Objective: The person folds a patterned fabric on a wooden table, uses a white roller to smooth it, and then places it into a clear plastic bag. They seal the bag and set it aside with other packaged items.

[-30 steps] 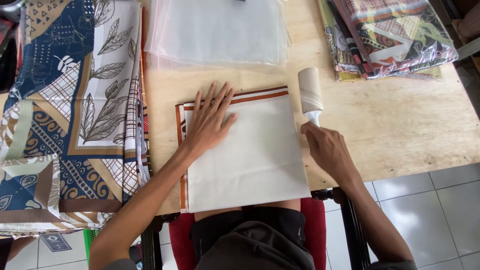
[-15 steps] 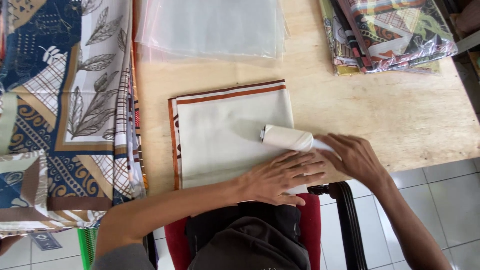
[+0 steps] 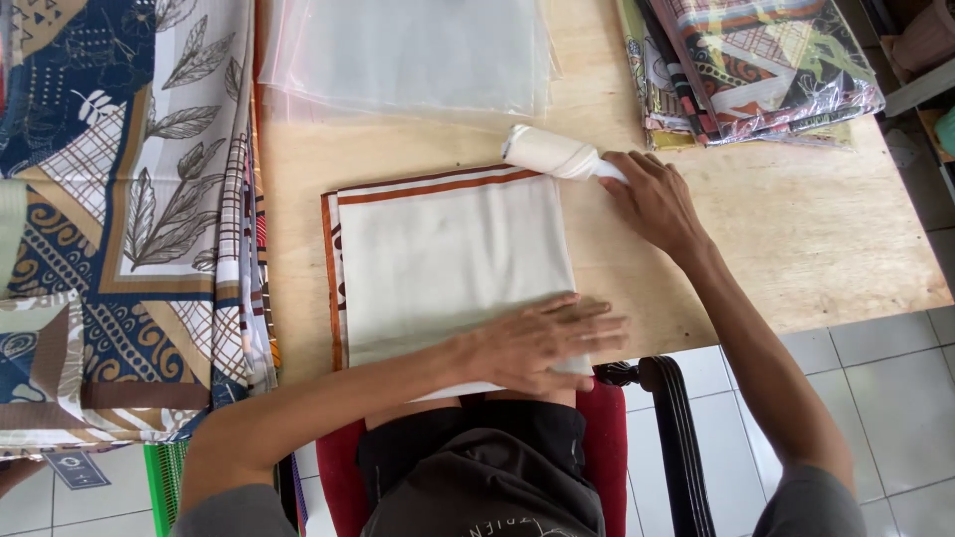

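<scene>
A folded cream cloth with a brown-orange border lies flat on the wooden table in front of me. My left hand presses palm-down on its near right corner, fingers spread. My right hand grips the handle of a white lint roller, whose roll rests at the cloth's far right corner.
A stack of clear plastic bags lies at the back of the table. Patterned blue and brown fabrics are piled on the left. Packed patterned cloths sit at the back right. A chair stands below, over tiled floor.
The lint roller has moved from the cloth's near right part up to its far right corner. My left hand slid from the cloth's middle to its near edge and stays there.
</scene>
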